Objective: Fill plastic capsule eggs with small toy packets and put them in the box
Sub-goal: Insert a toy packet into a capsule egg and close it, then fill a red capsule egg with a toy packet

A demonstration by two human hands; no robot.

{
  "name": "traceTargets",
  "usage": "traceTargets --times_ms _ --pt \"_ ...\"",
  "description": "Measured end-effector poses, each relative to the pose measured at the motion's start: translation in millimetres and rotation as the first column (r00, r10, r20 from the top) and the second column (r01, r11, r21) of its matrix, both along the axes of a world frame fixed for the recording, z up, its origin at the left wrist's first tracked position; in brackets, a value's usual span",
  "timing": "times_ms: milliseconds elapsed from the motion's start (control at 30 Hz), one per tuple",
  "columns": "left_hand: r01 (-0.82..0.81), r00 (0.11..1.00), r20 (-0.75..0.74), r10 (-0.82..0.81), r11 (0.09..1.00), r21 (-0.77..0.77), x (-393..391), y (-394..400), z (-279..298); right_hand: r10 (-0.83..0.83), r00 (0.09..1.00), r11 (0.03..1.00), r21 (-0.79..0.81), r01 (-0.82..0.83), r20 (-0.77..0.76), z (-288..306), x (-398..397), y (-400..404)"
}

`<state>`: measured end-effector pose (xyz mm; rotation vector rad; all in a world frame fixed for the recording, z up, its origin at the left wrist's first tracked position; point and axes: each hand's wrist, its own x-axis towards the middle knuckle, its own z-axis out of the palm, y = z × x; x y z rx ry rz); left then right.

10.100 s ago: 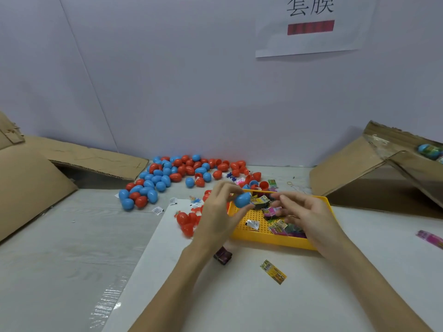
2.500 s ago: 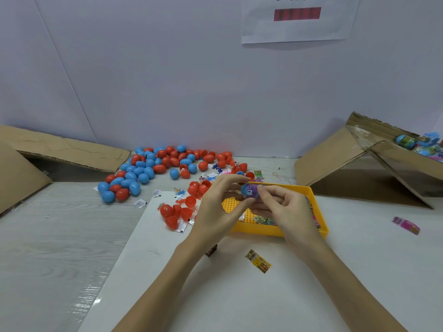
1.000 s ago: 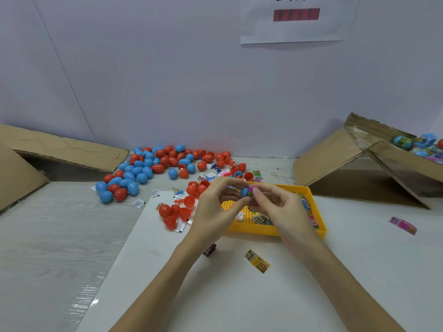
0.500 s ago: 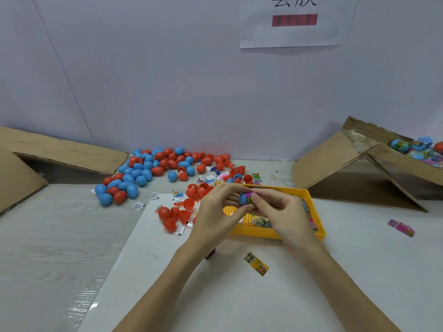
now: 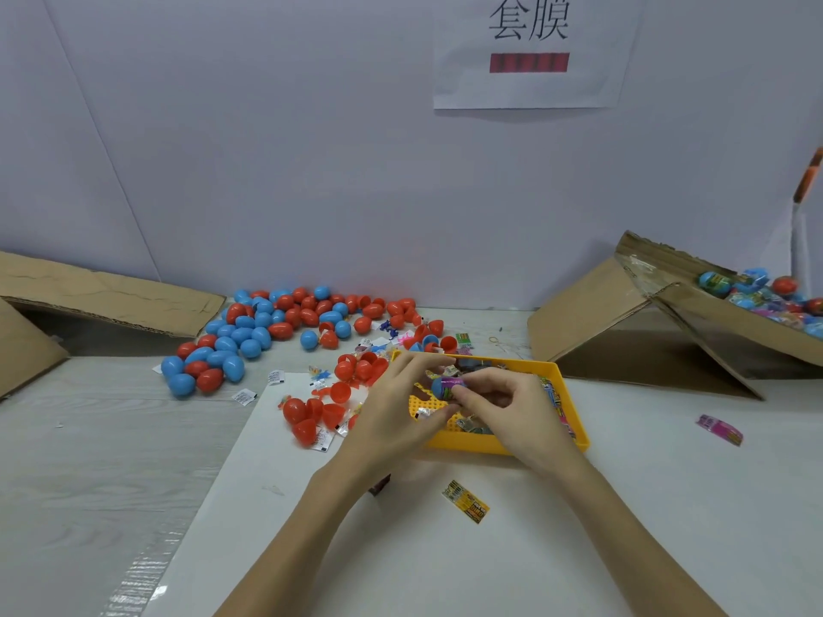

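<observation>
My left hand grips a blue capsule egg half over the yellow tray. My right hand pinches a purple toy packet that sticks out of the blue half. More toy packets lie in the tray under my hands. The cardboard box at the right holds several filled eggs.
A heap of blue and red eggs lies at the back left. Red egg halves and small packets lie left of the tray. A yellow packet lies near me, a pink packet at the right. Cardboard flaps stand left.
The purple packet has gone deeper into the blue egg half between my fingers. Both hands have stayed over the tray; ten seconds ago the left hand held a bare blue egg.
</observation>
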<state>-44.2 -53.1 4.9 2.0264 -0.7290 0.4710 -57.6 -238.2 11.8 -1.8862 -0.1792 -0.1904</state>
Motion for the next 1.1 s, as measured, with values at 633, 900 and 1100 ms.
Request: traceTargets --times_ms 633,900,1100 --pt "-0.540 0.839 -0.154 0.522 0.834 -0.113 22 41 2 0.198 0.934 0.747 0.663 0.053 -0.297 21 29 -60" --pt "-0.381 0.869 -0.067 0.489 0.750 0.541 22 65 -2 0.090 0.958 0.905 0.423 0.035 -0.274 0 18 -27" --pt "-0.352 0.904 0.034 0.425 0.697 0.625 20 61 -4 0.087 0.959 0.905 0.423 0.037 -0.270 1 16 -28"
